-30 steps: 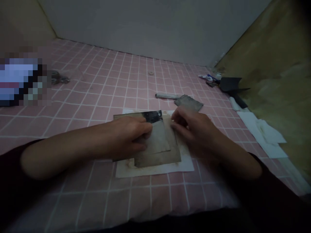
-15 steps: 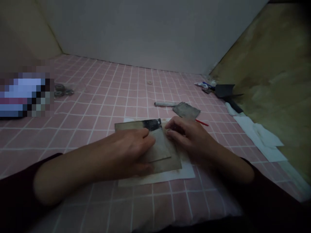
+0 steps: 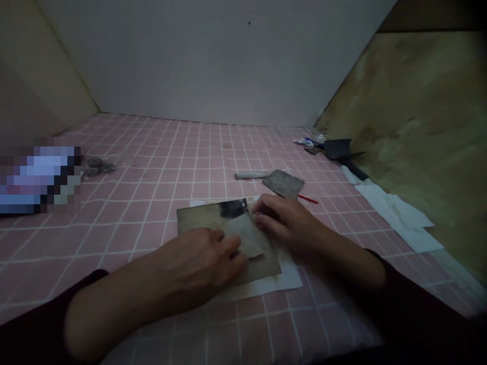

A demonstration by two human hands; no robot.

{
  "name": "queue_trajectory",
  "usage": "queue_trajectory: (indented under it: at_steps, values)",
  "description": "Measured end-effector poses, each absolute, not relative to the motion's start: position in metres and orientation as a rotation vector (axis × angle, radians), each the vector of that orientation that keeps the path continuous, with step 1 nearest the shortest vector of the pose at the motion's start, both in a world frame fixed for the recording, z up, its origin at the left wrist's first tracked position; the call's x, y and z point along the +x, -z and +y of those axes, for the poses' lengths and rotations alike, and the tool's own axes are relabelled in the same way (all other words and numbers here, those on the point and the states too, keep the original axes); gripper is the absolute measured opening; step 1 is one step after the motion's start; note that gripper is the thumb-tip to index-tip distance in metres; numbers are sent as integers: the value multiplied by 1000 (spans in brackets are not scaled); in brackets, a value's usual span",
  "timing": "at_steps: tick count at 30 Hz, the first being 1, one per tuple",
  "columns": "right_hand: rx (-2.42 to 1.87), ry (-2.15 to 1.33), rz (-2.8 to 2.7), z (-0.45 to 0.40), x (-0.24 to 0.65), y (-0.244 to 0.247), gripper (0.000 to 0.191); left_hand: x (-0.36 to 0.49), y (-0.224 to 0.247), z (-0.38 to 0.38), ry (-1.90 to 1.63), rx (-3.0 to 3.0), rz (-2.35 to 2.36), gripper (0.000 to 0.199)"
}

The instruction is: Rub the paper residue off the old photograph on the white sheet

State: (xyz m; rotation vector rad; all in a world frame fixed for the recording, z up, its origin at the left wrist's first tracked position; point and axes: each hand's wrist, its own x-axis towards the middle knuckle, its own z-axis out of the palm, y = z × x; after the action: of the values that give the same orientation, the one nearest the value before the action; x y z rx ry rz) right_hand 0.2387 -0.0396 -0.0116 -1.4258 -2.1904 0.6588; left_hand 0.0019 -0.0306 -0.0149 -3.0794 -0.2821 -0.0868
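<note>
The tablecloth (image 3: 152, 190) is pink with a white grid, the black-patched sheet (image 3: 198, 219) brownish.

1. One camera, worn on the person's head, looks forward and down from the near side of the checked cloth (image 3: 178, 175).
2. It faces the grey back wall (image 3: 213, 66), with the left wall (image 3: 41, 86) and the stained right panel (image 3: 414, 132) slanting away at either side.
3. The left hand (image 3: 207, 258) and right hand (image 3: 283, 215) lie close to it, low and central; the back wall stands well beyond.
</note>
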Motion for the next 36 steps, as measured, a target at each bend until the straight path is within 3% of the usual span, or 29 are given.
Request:
queue_trajectory:
  at_steps: [10, 21, 36]
  values:
    - [-1412, -673, -2194, -38, 239, 12, 8, 3, 15, -32, 63, -3093, -318, 11]
    - [-1318, -930, -2059, -44, 241, 2, 11, 8, 15, -23, 27, -3226, -643, 9]
    - [-1029, -1566, -1602, -44, 242, 2, 9, 6, 9, -20, 15, -3348, -723, 5]
